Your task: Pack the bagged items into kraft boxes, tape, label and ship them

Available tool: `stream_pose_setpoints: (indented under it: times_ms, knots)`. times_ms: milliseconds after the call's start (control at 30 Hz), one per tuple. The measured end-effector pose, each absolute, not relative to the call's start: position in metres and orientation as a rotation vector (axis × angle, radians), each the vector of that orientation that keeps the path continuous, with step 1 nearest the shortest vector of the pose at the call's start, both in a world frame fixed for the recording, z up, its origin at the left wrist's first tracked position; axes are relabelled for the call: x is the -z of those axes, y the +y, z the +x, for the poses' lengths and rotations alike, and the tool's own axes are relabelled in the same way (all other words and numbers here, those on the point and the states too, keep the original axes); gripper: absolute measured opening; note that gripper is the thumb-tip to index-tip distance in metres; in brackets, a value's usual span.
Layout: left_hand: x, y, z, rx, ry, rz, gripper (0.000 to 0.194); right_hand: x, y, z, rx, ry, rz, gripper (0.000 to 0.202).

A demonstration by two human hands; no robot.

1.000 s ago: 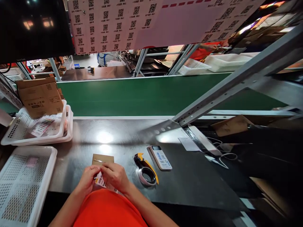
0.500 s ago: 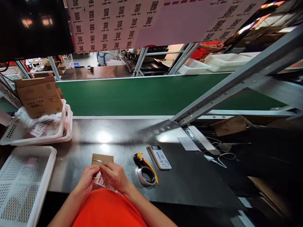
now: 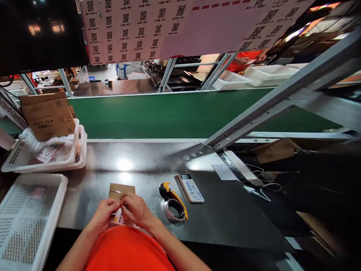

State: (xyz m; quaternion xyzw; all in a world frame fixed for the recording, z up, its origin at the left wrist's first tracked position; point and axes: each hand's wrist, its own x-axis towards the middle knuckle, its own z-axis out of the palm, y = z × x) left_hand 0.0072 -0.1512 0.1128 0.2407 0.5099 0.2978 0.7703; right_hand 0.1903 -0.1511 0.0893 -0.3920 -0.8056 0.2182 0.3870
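My left hand (image 3: 105, 213) and my right hand (image 3: 137, 211) meet close in front of my body, fingers pinched together. Between them hangs a white printed label (image 3: 120, 217) with yellow and pink marks, partly covered by the fingers. Just beyond the fingertips a small brown cardboard box (image 3: 115, 191) lies on the metal table, its near part hidden by my right hand. A tape dispenser (image 3: 174, 205) with a yellow and black frame rests to the right of my right hand. Beside it lies a phone (image 3: 191, 188) in a printed case.
White perforated trays (image 3: 66, 192) stand on the left; the rear stack holds bagged items and a folded carton (image 3: 47, 116). A metal strut (image 3: 259, 107) slants across the right, near cables and a white paper (image 3: 224, 172). Behind the table runs a green belt (image 3: 141, 116).
My fingers have shifted slightly at the label, which now hangs at a different angle with less of it showing. The box and the tools beside it stay where they were.
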Motion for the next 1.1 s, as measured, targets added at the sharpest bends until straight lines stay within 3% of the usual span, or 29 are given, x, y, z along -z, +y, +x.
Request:
stream_pose_setpoints:
  times_ms: [100,333,433,533,667,733,833,1000,1100]
  knots:
    - [-0.112,-0.15,0.005,-0.565,1.128,0.602,0.059,-0.091,-0.149,0.195,-0.598,-2.093,-0.907,0.008]
    - [-0.07,-0.151,0.001,-0.438,1.368,0.906,0.03,-0.103,-0.169,0.205,-0.502,-2.125,-0.746,0.013]
    - [-0.043,-0.145,-0.018,-0.376,1.559,1.049,0.024,-0.107,-0.187,0.207,-0.685,-1.821,-0.772,0.017]
    - [-0.025,-0.139,-0.043,-0.318,1.729,1.187,0.017,-0.097,-0.187,0.204,-0.808,-1.25,-1.068,0.003]
    - [-0.012,-0.141,-0.06,-0.268,1.736,1.587,0.004,-0.066,-0.148,0.203,-0.947,-0.697,-1.411,0.036]
    - [-0.005,-0.143,-0.058,-0.171,1.566,1.962,0.018,-0.047,-0.125,0.203,-1.048,-0.677,-1.45,0.042]
    - [0.007,-0.144,-0.05,0.002,1.28,2.349,0.033,-0.022,-0.105,0.199,-1.161,-0.716,-1.51,0.036]
    - [0.023,-0.141,-0.038,0.189,1.18,2.367,0.05,0.005,-0.104,0.186,-1.158,-0.788,-1.683,0.033]
    - [0.025,-0.141,-0.036,0.206,1.199,2.331,0.047,0.013,-0.104,0.183,-1.142,-0.857,-1.753,0.034]
